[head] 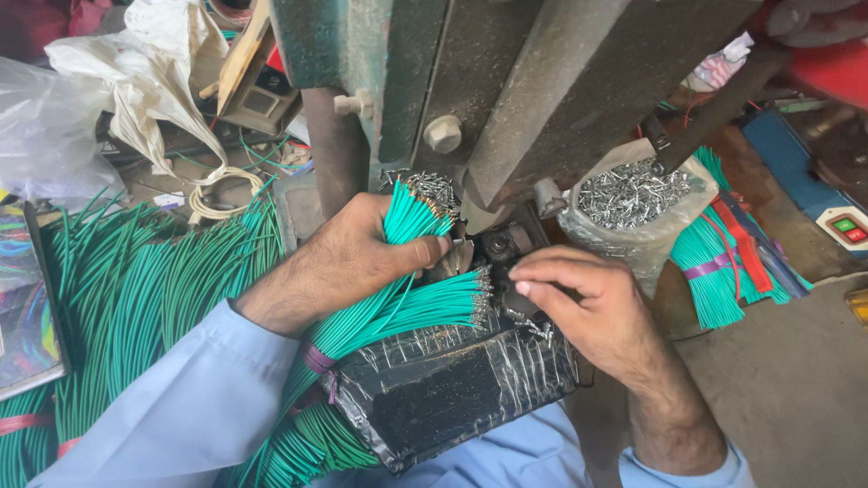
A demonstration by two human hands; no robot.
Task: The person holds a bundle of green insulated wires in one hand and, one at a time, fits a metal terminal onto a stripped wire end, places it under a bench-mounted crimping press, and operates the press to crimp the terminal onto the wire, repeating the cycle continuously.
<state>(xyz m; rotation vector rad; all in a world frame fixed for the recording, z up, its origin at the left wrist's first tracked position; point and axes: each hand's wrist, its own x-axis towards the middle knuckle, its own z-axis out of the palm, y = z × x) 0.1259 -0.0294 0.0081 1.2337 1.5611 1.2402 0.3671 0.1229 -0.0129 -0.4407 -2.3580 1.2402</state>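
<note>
The left hand is wrapped around a bundle of green wires, its fingers clamped on the bundle just below the metal-tipped ends, which fan upward toward the dark press machine. A second fan of the same bundle spreads to the right, its tipped ends lying just beside the right hand. The right hand's thumb and forefinger are pinched together at the small black die block under the machine's ram; whether they hold a terminal or a single wire is too small to tell. Below the hands, the bundle runs over a black pad wrapped in clear tape and is tied with a purple band. Both forearms wear light blue sleeves. To the left, many more loose green wires lie spread over the counter, beside crumpled plastic bags. To the right of the machine, a clear bag of small metal terminals stands open, and next to it lies another tied bunch of green wires with a red strip across it. A switch box with green and red buttons sits at the far right.
</note>
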